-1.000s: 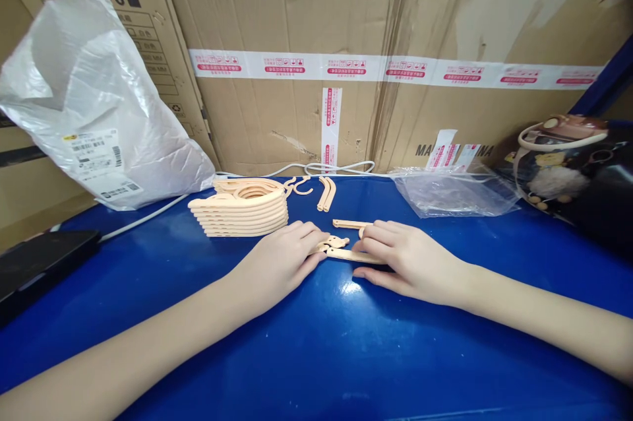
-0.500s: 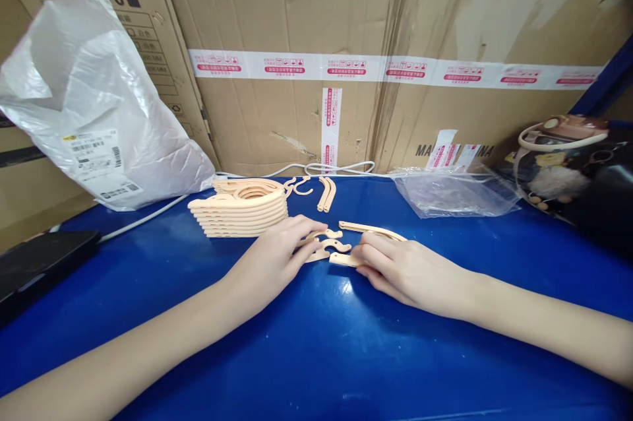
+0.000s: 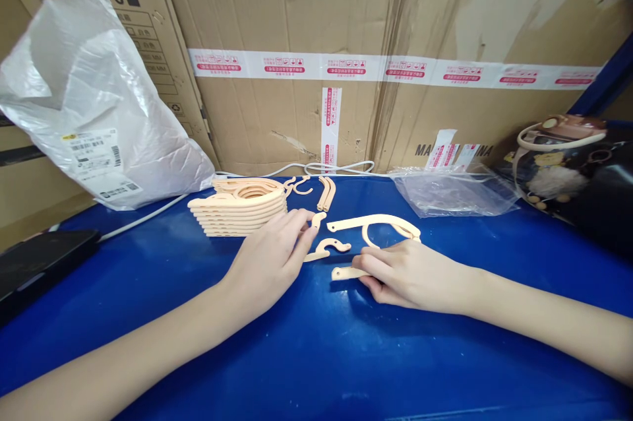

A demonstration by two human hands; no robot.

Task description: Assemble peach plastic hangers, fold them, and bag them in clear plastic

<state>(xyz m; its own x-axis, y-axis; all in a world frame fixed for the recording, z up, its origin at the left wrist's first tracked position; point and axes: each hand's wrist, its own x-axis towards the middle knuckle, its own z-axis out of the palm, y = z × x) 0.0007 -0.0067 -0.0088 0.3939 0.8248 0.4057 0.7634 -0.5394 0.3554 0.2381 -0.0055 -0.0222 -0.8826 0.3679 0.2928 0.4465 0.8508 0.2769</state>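
Note:
My left hand [image 3: 277,246] is closed, with thumb and fingers pinching a small cream plastic hanger hook [image 3: 319,219] whose curved tip sticks out beyond the fingertips. Just under those fingers, a second hook [image 3: 339,245] lies on the table. My right hand [image 3: 408,272] grips a cream folding clothes hanger. One hanger arm [image 3: 349,273] pokes out to the left of the fingers, while the other arm [image 3: 370,220] is spread out behind the hand, beside a curved loop. The palm hides the middle of the hanger.
Stacked folded hangers [image 3: 240,213] stand behind my left hand. Further back lie loose hooks [image 3: 301,189] and two curved hanger arms [image 3: 325,193]. A clear plastic bag [image 3: 455,193], a white parcel bag [image 3: 103,104], a black device [image 3: 44,269] and a cable surround the blue table [image 3: 316,355].
Under my right hand the hanger's arms have spread further apart, its loop now showing. My left hand has shifted slightly left, and the hook in its fingers has turned to point upward.

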